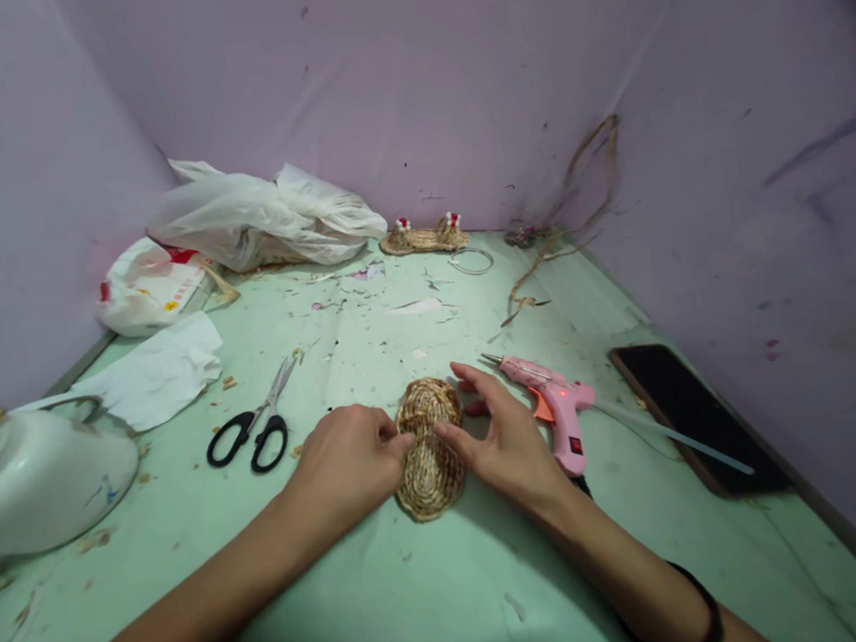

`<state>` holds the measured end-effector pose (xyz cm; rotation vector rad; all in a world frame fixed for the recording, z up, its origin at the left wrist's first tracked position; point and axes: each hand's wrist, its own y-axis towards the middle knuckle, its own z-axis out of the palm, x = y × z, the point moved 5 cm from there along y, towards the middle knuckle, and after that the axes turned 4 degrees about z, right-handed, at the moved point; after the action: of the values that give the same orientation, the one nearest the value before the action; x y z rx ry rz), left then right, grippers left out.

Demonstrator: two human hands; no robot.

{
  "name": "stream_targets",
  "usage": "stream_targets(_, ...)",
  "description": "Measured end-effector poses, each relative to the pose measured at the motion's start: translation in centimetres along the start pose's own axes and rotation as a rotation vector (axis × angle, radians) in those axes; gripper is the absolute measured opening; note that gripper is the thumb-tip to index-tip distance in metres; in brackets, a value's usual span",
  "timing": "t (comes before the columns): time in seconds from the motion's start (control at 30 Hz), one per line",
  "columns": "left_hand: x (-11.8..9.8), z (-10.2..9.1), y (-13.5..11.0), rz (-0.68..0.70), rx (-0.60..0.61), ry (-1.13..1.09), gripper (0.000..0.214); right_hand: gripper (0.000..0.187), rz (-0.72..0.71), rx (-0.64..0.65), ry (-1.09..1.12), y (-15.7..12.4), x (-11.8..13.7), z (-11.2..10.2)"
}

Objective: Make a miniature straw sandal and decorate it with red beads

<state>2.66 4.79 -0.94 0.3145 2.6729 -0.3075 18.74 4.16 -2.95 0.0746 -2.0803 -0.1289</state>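
A small woven straw slipper [432, 470], shaped like a figure eight, lies upright in front of me on the green tabletop. A braided band crosses its upper half. My left hand [354, 457] pinches the slipper's left edge between thumb and curled fingers; the fingertips are partly hidden. On the other side, my right hand [502, 434] rests its thumb on the slipper's right edge, with its fingers apart and stretched upward. A pink glue gun [559, 399] with a glowing light and a long glue stick [678, 434] lies just beyond my right hand.
Black-handled scissors [257, 426] lie left. A phone [691, 413] sits right. Against the back wall are a white plastic bag [261, 221], a beaded woven piece [425, 240], a wire ring [471, 261] and dry fibre strands [572, 208]. A white container [53, 484] stands at far left.
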Motion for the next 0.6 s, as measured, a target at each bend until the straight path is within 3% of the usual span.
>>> stream_targets(0.3,-2.6,1.3,-2.3,0.049,0.011,0.203,0.045,0.048,0.073,0.028,-0.081,-1.2,0.4,-0.5)
stream_targets(0.47,-2.2,0.5,-2.1,0.048,0.047,0.209,0.042,0.037,0.087,0.029,-0.08,-1.3,0.6,-1.8)
stream_targets(0.6,-1.0,-0.8,-0.6,0.098,-0.109,0.032,0.023,0.031,-0.044,-0.056,0.008,-0.7,1.3,-2.2)
